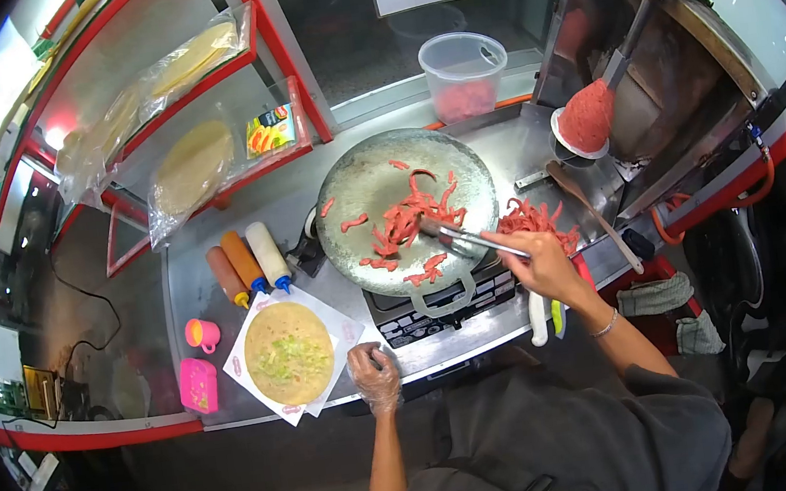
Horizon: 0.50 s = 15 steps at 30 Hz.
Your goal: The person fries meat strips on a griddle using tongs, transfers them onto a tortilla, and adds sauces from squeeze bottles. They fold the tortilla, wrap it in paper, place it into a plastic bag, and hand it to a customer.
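Note:
My right hand [548, 265] grips a pair of metal tongs [479, 238], whose tips reach into red strips of meat [400, 225] on a round flat pan [346, 173]. More strips lie scattered across the pan. My left hand [375, 377], in a clear plastic glove, rests with curled fingers at the counter's front edge; I see nothing in it. Beside it, a flatbread [265, 357] topped with shredded green lettuce [291, 358] lies on white paper [340, 334]. Another pile of red meat strips [541, 221] sits right of the pan, partly behind my right hand.
Three sauce bottles [267, 256] stand left of the pan. Near the left front are a pink cup [202, 335] and pink container [198, 385]. A meat cone [586, 119] stands by the grill at right, near a wooden spoon [593, 213]. Bagged flatbreads [193, 168] fill the shelf.

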Tool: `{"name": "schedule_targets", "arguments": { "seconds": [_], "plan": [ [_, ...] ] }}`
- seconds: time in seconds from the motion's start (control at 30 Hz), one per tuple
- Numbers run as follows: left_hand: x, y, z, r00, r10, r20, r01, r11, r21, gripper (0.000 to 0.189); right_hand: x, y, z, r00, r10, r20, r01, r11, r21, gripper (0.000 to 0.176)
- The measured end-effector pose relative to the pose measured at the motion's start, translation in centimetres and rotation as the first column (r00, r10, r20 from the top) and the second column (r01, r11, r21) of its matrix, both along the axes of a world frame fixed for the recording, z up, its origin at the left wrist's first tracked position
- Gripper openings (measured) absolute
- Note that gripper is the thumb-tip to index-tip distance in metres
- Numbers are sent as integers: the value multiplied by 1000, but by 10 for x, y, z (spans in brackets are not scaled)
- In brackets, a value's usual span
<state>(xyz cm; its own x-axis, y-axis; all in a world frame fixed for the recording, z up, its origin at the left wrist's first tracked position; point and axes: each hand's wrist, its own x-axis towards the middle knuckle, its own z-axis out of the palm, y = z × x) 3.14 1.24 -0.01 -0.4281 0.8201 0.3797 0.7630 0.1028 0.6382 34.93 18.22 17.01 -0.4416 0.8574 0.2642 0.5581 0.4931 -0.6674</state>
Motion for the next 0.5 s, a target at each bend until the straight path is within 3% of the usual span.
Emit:
{"name": "schedule_targets", "arguments": {
  "seconds": [0.1,0.13,0.3,0.37,0.4,0.5],
  "plan": [
    [-2,-1,1,1000,-1,-14,0,1000,-23,9,-2,1,10,982,-105,-154,127,982,143,47],
    [0,0,1,1000,-2,-17,2,1000,-22,9,0,-4,10,989,-150,-11,151,983,105,48],
    [3,3,-1,999,18,-34,-20,999,-42,9,1,-27,15,998,-61,-2,61,998,33,50],
    [1,1,1,998,23,-57,-26,998,-57,9,11,-33,29,991,81,-108,-96,985,-146,49],
    [2,2,1,998,28,-51,-31,998,-50,8,18,-29,23,992,107,-69,-118,977,-176,49],
    [5,3,-1,999,27,-34,-29,998,-47,8,24,-9,2,1000,10,14,-9,997,-75,47]
  ]
}}
